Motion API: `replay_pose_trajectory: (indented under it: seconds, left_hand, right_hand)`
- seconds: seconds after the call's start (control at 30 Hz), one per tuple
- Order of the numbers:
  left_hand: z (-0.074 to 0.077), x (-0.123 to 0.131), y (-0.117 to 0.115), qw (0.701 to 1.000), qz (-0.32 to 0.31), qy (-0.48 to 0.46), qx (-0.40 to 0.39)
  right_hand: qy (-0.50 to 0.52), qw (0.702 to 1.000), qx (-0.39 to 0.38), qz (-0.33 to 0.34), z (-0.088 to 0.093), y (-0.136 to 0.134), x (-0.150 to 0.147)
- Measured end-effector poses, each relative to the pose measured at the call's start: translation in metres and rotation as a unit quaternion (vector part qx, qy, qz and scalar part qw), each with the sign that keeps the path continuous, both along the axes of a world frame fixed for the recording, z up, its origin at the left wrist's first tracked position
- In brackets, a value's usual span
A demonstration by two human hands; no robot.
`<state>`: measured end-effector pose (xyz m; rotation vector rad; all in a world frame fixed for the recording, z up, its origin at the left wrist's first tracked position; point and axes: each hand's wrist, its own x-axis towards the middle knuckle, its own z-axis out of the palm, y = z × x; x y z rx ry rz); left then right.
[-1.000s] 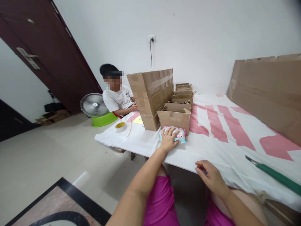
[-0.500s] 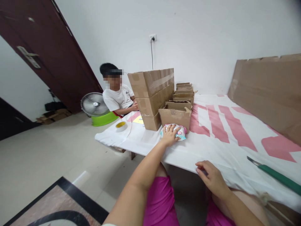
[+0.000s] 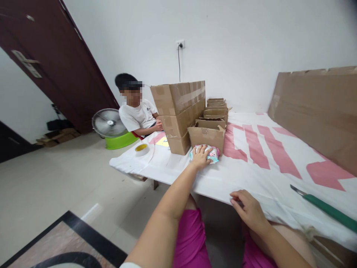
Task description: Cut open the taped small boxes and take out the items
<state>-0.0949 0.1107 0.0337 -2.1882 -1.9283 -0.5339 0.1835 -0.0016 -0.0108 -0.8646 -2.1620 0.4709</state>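
My left hand (image 3: 200, 157) lies on a small pink and teal packet (image 3: 212, 154), fingers spread flat over it. The packet rests on the white and pink table cover (image 3: 259, 167), right against the front of an open cardboard box (image 3: 206, 137). More open boxes (image 3: 216, 110) stand in a row behind it. My right hand (image 3: 249, 210) rests at the table's near edge with its fingers curled over the cover's edge.
Stacked taped cartons (image 3: 178, 111) stand left of the open boxes. A person in a white shirt (image 3: 138, 115) sits beyond them, near a fan (image 3: 107, 123) and a green basin (image 3: 121, 140). A tape roll (image 3: 141, 149) lies at the left; a green-handled knife (image 3: 326, 209) at the right. Flat cardboard (image 3: 318, 108) leans on the wall.
My left hand has pushed the packet away from me until it sits against the front open box. My right hand has stayed at the table's edge.
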Motion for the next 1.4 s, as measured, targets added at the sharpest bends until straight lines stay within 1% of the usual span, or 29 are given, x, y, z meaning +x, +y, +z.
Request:
replay_pose_trajectory:
  seconds: [0.2,0.33,0.53,0.77,0.9,1.0,1.07,1.17,1.23,1.3,1.33,1.4]
  left_hand:
    - [-0.015,0.002,-0.013,0.998,0.005,-0.003,0.066]
    - [-0.02,0.002,-0.015,0.996,0.001,-0.005,0.092]
    - [-0.021,0.0,-0.014,0.994,-0.007,-0.008,0.111]
    - [-0.02,0.0,-0.016,0.993,-0.001,0.001,0.12]
    - [-0.019,0.001,-0.016,0.993,0.001,0.006,0.121]
    - [-0.018,0.001,-0.017,0.993,-0.009,-0.006,0.116]
    - [-0.018,0.002,-0.016,0.993,-0.019,-0.017,0.114]
    - [-0.02,0.002,-0.013,0.991,-0.02,-0.007,0.131]
    - [-0.02,0.002,-0.012,0.99,-0.023,-0.003,0.139]
    - [-0.019,0.003,-0.012,0.99,-0.023,0.002,0.142]
    - [-0.019,0.004,-0.013,0.989,-0.022,0.005,0.143]
    - [-0.017,0.005,-0.014,0.989,-0.019,0.01,0.146]
  right_hand:
    - [-0.004,1.0,-0.009,-0.003,-0.002,0.0,0.001]
    - [-0.002,1.0,-0.021,0.003,0.001,-0.002,0.001]
    - [0.003,0.999,-0.034,0.009,0.007,-0.005,0.001]
    - [0.007,0.999,-0.031,0.013,0.005,-0.004,0.0]
    - [0.011,1.0,-0.019,0.01,0.003,-0.003,0.0]
    - [0.013,1.0,0.001,0.0,0.004,-0.003,-0.002]
    - [0.006,1.0,0.018,-0.002,0.005,-0.005,-0.005]
    - [-0.018,1.0,0.018,-0.01,0.007,-0.008,-0.006]
    - [-0.033,0.999,0.014,-0.002,0.01,-0.011,0.0]
    - [-0.046,0.999,0.024,-0.003,0.016,-0.015,0.016]
    - [-0.053,0.998,0.033,-0.016,0.02,-0.016,0.029]
    - [-0.071,0.994,0.049,-0.07,0.028,-0.017,0.06]
